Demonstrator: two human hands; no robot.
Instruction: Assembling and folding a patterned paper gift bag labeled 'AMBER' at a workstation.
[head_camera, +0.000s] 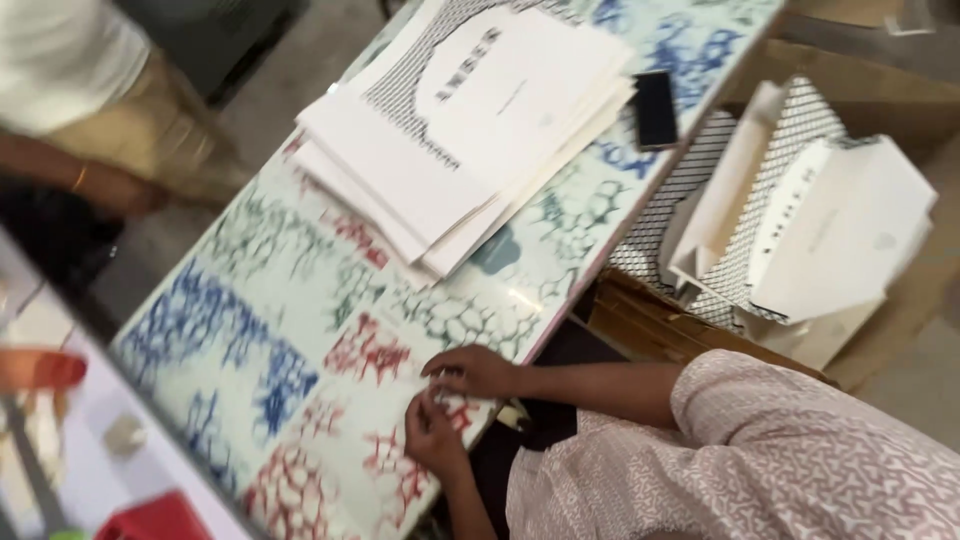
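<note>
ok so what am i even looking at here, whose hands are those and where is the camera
This is one picture from a camera worn on a person's head, tilted down at their own work. There is no machine. The two bare hands low in the middle are theirs: the left hand and the right hand meet near the edge of a table covered in a blue, red and green patterned cloth. They seem to pinch something small and pale, but it is too blurred to name. Farther up the table lies a stack of white printed sheets, with a dark phone beside it. To the right, below the table, a cardboard box holds folded white cartons. Another person stands at the upper left.
</note>
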